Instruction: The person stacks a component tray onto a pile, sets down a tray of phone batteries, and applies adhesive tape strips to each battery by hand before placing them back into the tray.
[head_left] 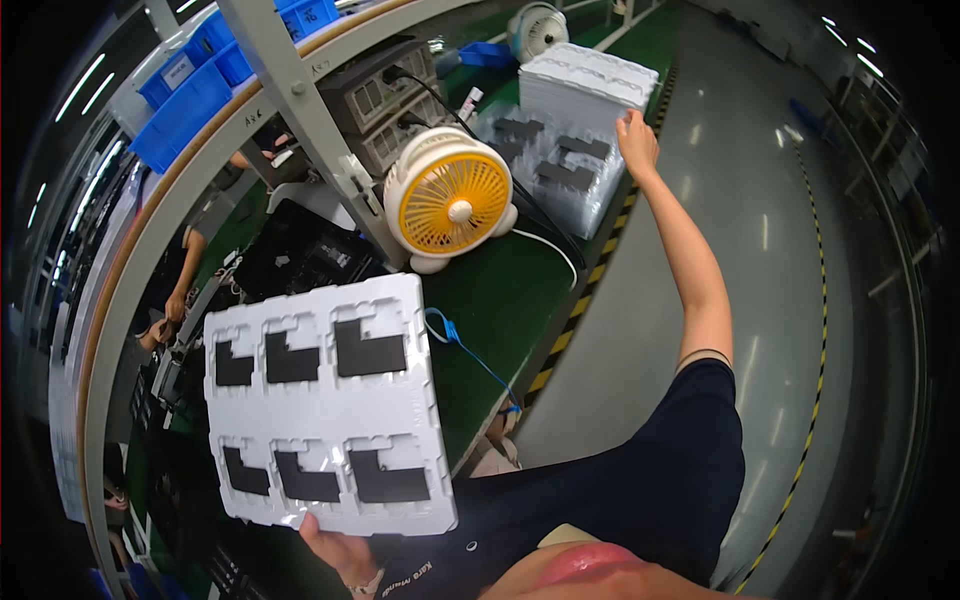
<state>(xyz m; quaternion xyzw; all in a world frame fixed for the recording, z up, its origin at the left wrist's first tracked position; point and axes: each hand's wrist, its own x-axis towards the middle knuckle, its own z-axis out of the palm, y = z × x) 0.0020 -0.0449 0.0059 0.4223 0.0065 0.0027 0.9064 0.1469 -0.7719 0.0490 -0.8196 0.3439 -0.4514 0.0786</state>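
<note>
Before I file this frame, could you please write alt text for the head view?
A person's left hand holds a white tray with six black L-shaped pieces in two rows of three, while the outstretched right hand is at the edge of a stack of white trays. A white and yellow fan stands on the green bench.

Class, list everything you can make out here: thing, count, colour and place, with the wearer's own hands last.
White tray: one, white, tilted above the left hand
Black L-shaped pieces: six, black, in that tray's recesses
Green bench: one, green, centre
Large fan: one, white and yellow, on bench
Far fan: one, white-blue, top
Tray stack: one, white, bench's far end
Clear trays: count unclear, transparent, before the stack
Bins: several, blue, upper left
Striped tape: yellow-black, bench edge and floor
Left hand: one, bare, under the tray
Right hand: one, bare, at the stack's corner
</note>
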